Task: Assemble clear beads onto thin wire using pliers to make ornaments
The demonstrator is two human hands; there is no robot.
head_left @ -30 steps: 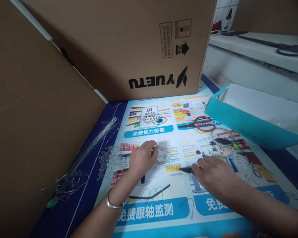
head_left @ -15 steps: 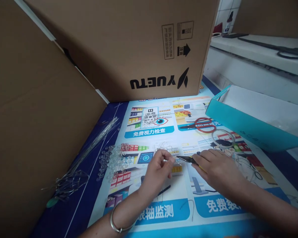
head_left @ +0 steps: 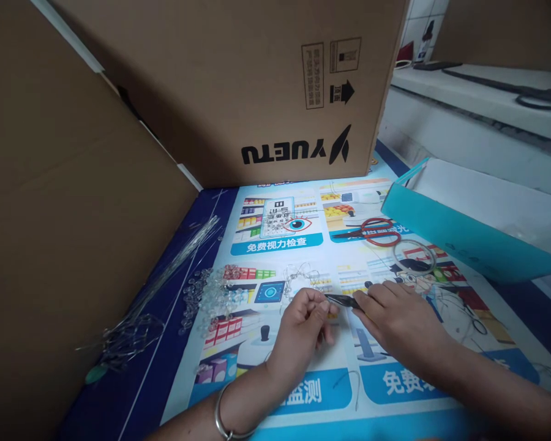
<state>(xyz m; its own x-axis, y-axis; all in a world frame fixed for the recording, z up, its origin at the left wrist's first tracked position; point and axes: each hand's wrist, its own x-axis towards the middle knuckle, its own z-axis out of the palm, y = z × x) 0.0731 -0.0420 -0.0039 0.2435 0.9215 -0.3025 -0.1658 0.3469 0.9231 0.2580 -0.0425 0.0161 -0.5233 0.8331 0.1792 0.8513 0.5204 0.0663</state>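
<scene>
1. Pliers [head_left: 342,301]: dark, slim-nosed, held low over the table between the two hands, tip pointing toward the left hand.
2. Right hand [head_left: 395,315]: fingers closed around the pliers' handle end; the handles are mostly hidden under the fingers.
3. Left hand [head_left: 303,324]: fingertips pinched together right at the pliers' tip. Whether a small wire piece sits in the pinch cannot be told. A metal bangle [head_left: 227,419] circles this wrist.
4. Wire loops [head_left: 298,275]: a thin tangle lying on the table just beyond the left hand.
5. Clear beads [head_left: 211,297]: a loose cluster to the left of the left hand, near it.
6. Wire bundle [head_left: 165,285]: long straight strands farther left, beside the cardboard panel [head_left: 64,233].
7. Red scissors [head_left: 371,231]: lying beyond the right hand, well apart from it; a clear ring [head_left: 413,254] lies just nearer.
8. Teal box [head_left: 468,217]: open, to the right and beyond the right hand.
9. Printed poster [head_left: 280,242]: covers the table under both hands.
10. Cardboard carton [head_left: 257,86]: stands at the far edge, printed "YUETU" upside down.
</scene>
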